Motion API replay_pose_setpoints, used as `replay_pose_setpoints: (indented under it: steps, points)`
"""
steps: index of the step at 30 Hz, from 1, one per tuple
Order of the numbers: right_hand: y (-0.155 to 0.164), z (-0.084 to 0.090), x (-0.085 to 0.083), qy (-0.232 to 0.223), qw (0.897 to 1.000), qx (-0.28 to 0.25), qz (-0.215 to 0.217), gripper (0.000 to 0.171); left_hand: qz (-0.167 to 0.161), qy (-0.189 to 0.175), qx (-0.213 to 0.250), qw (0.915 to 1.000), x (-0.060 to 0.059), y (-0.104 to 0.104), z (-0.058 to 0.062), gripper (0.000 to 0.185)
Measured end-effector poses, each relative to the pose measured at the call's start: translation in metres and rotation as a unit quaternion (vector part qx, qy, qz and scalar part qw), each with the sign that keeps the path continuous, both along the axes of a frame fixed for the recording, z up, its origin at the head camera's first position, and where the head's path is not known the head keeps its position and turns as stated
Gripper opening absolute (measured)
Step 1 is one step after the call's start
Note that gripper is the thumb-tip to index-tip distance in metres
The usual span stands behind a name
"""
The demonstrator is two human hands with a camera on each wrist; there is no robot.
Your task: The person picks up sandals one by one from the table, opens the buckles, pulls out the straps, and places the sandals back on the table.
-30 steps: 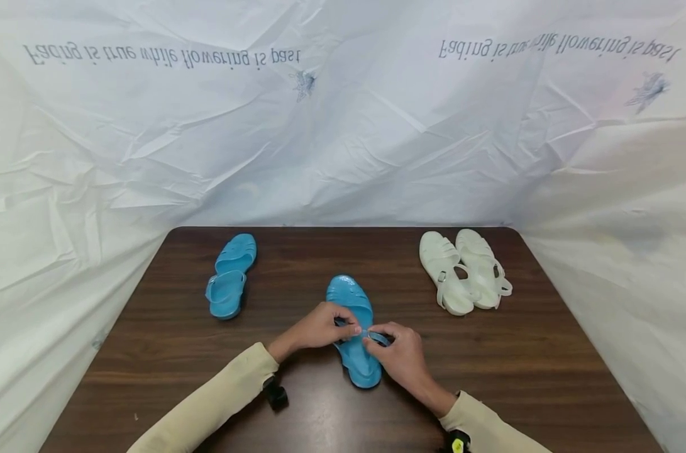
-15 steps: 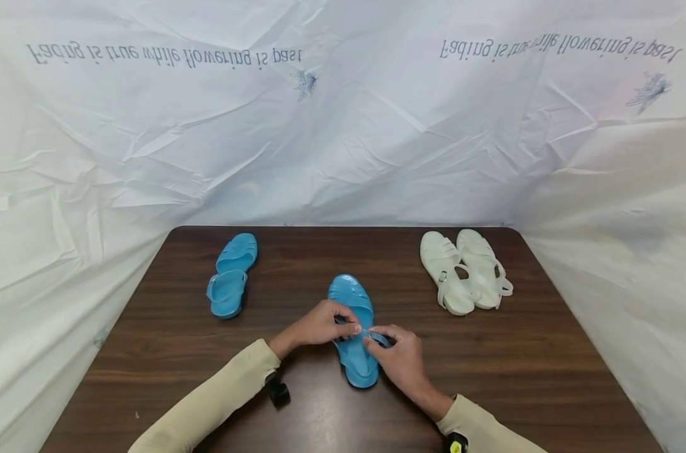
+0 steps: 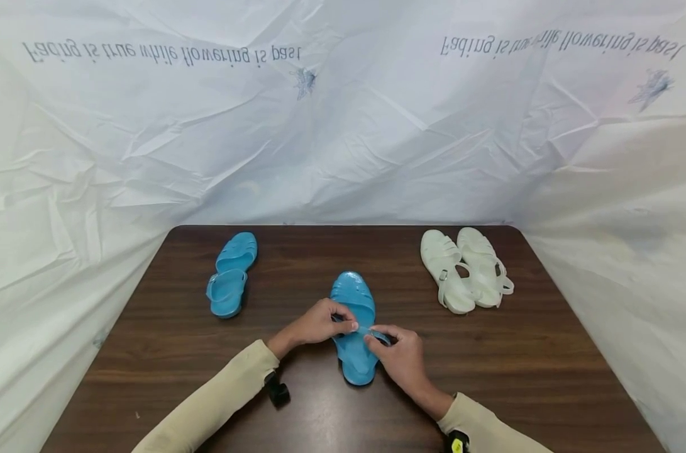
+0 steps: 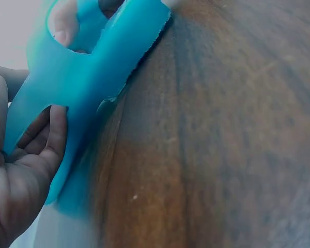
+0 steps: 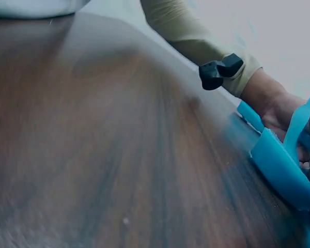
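Observation:
In the head view, a blue jelly sandal (image 3: pixel 352 288) lies mid-table with its toe pointing away. My left hand (image 3: pixel 319 323) reaches over its left side, thumb and forefinger pinching the thin ankle strap (image 3: pixel 365 331). From the right, my right hand (image 3: pixel 403 357) pinches the same strap with thumb and fingertips. A short stretch of strap shows between the two hands, above the insole. The left wrist view has the blue side wall (image 4: pixel 75 85) close up, with left fingers (image 4: pixel 57 132) beside it. The buckle is hidden by my fingers.
Another blue sandal (image 3: pixel 227 294) lies at the back left of the dark wooden table (image 3: pixel 297 251). Two white sandals, one (image 3: pixel 440 255) beside the other (image 3: pixel 478 261), lie at the back right. White sheeting (image 3: pixel 343 126) hangs behind and along both sides.
The sandal has turned slightly, its heel shifting left and its toe right. My left fingertips have drawn slightly left, so a bit more strap shows between the hands.

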State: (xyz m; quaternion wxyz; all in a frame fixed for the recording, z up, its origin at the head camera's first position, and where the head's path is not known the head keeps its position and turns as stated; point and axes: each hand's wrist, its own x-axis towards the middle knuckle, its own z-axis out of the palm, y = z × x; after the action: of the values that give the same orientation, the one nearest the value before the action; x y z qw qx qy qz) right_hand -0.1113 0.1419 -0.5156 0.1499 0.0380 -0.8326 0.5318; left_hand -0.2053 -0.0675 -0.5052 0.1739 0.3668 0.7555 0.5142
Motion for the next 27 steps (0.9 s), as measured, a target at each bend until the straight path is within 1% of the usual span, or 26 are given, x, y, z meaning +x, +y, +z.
replay_pose_setpoints:
  steps: [2,5,9,13,16,22,27]
  points:
    - [0.001,0.001,-0.001,-0.001,1.0,0.005,0.002,0.015,-0.005,0.008,-0.014,0.9999,0.0,0.002,0.003,0.017]
    - [0.001,0.004,-0.002,-0.001,1.0,0.021,0.009,0.015,-0.017,0.021,-0.034,0.9991,0.001,0.004,0.011,0.019]
    - [0.001,0.006,-0.002,0.002,0.999,0.044,0.021,0.014,-0.035,0.014,-0.047,0.9982,0.004,0.006,0.018,0.021]
    - [0.001,0.007,-0.002,0.011,0.998,0.061,0.027,0.013,-0.045,0.0,-0.034,0.9984,0.005,0.005,0.016,0.016]
    - [0.001,0.007,-0.002,0.015,0.997,0.063,0.032,0.016,-0.051,-0.007,-0.022,0.9985,0.005,0.003,0.012,0.013]
    - [0.001,0.006,0.0,0.015,0.997,0.059,0.037,0.019,-0.044,-0.008,-0.023,0.9988,0.002,0.0,0.009,0.013]
    - [0.0,0.003,0.001,0.026,0.998,0.047,0.029,0.018,-0.033,-0.01,-0.017,0.9992,0.001,-0.002,0.006,0.013]
